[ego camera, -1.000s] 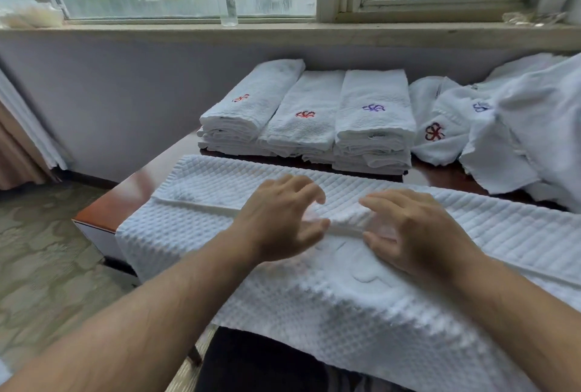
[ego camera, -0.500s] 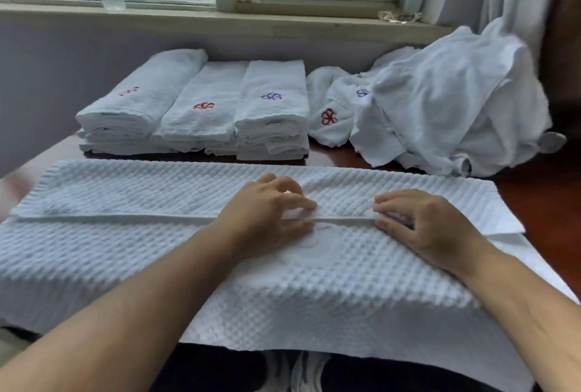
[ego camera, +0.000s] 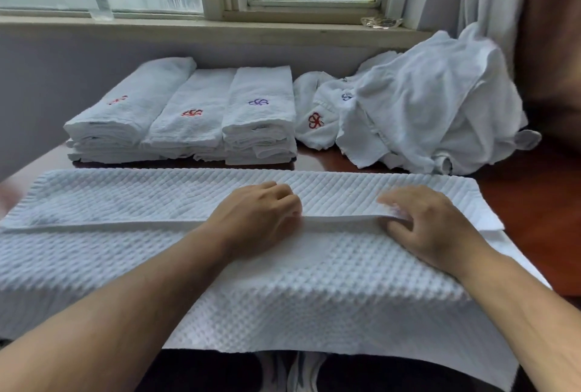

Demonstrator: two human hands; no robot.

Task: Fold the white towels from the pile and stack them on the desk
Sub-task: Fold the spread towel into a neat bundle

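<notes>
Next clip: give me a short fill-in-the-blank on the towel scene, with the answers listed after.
1. Behind the spread towel stand ___ stacks of folded towels.
2. The unfolded pile lies to the ___ of those stacks.
3. The logo on the top towel of the stack nearest the pile is ___.
4. The left hand and right hand both hold the towel's folded ___.

Answers: three; right; purple; edge

Both forearms are reaching forward; left hand is lying knuckles-up, fingers curled under; right hand is lying likewise, fingertips pinching.
</notes>
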